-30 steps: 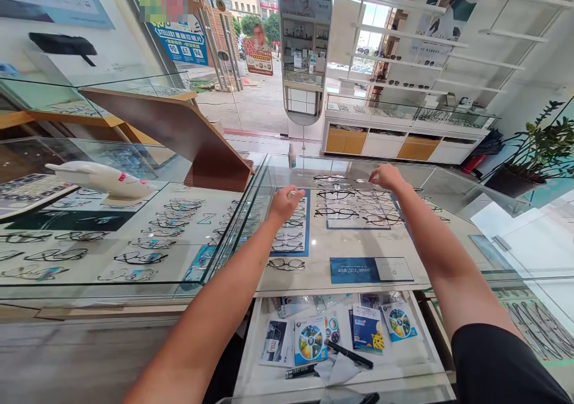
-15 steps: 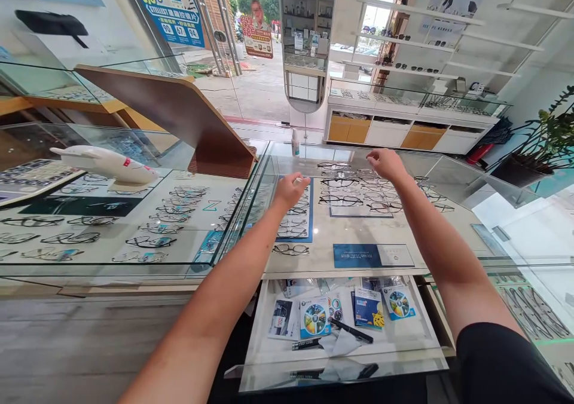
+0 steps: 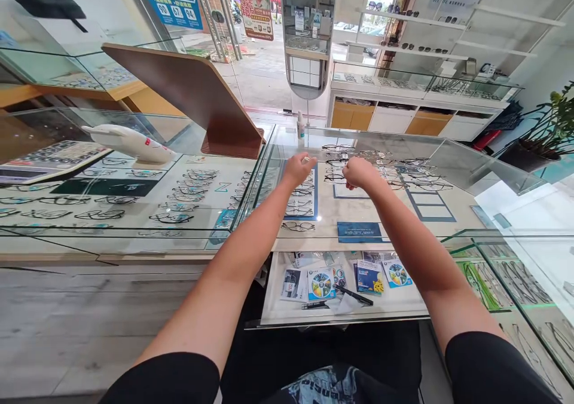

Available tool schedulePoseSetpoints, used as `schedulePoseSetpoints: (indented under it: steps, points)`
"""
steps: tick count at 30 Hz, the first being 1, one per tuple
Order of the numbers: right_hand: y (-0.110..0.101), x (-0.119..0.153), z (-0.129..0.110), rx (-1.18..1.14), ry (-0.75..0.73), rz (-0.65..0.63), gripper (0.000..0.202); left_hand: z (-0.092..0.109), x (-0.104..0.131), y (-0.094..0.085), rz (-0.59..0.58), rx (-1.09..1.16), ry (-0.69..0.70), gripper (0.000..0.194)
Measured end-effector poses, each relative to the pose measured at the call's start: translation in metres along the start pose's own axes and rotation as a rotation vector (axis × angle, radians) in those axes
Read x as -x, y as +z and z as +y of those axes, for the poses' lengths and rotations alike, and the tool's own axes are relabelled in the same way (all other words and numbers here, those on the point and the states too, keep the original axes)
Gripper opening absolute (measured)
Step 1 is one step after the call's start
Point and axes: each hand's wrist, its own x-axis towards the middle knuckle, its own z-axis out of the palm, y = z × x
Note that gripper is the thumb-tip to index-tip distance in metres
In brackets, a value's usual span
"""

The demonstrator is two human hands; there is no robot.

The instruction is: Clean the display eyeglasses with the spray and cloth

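Both arms reach out over a glass display case. My left hand is closed, fingers pinched at its right side around something small and pale that I cannot make out; it is over the blue-edged tray of glasses. To its right, my right hand is curled closed above the rows of glasses, and whatever is in its fingers is hidden. The hands are apart. Nearer to me lie one pair of glasses and a blue card.
An open drawer below the case holds leaflets and a black pen. A small bottle stands at the case's far edge. A tilted brown board and white ornament are at the left, a potted plant at the right.
My right hand has moved left, closer to my left hand. The view has shifted, with the case and drawer higher in the picture and the drawer showing less of its front.
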Motion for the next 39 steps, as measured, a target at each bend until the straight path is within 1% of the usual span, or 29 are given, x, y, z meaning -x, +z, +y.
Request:
schedulePoseSetpoints:
  steps: [6,9,11,13,16,19,22,26,30,32,34,37,39]
  points:
    - [0.017,-0.011,-0.004,-0.070,0.063,0.052,0.031,0.003,-0.001,-0.002,0.003,-0.048,0.003,0.036]
    - [0.024,-0.014,-0.001,-0.105,0.061,0.054,0.026,0.006,0.003,-0.004,0.007,-0.075,0.006,0.035]
    - [0.027,-0.010,0.003,-0.127,0.047,0.070,0.029,0.009,0.008,-0.005,0.011,-0.093,0.008,0.035]
    - [0.029,0.000,0.011,-0.158,0.019,0.095,0.036,0.012,0.014,-0.006,0.023,-0.110,0.012,0.033]
    - [0.033,0.024,0.026,-0.239,-0.067,0.151,0.044,0.021,0.024,-0.005,0.064,-0.118,0.018,0.033]
    - [0.039,0.053,0.045,-0.345,-0.173,0.245,0.038,0.036,0.036,0.000,0.104,-0.083,0.022,0.032]
    - [0.046,0.074,0.061,-0.463,-0.274,0.347,0.032,0.055,0.051,0.009,0.101,0.000,0.013,0.032]
    - [0.053,0.085,0.071,-0.643,-0.393,0.453,0.033,0.079,0.078,0.016,0.046,0.132,-0.031,0.044]
    - [0.057,0.087,0.068,-0.814,-0.487,0.480,0.037,0.095,0.111,0.012,0.005,0.211,-0.065,0.059]
    - [0.059,0.089,0.064,-0.877,-0.525,0.473,0.038,0.098,0.124,0.008,-0.009,0.230,-0.075,0.066]
    - [0.061,0.092,0.060,-0.919,-0.557,0.461,0.038,0.098,0.133,0.005,-0.031,0.255,-0.090,0.071]
    - [0.063,0.097,0.056,-0.939,-0.596,0.440,0.034,0.095,0.136,0.002,-0.110,0.328,-0.118,0.081]
    - [0.063,0.100,0.054,-0.931,-0.613,0.428,0.031,0.092,0.134,0.002,-0.141,0.360,-0.110,0.085]
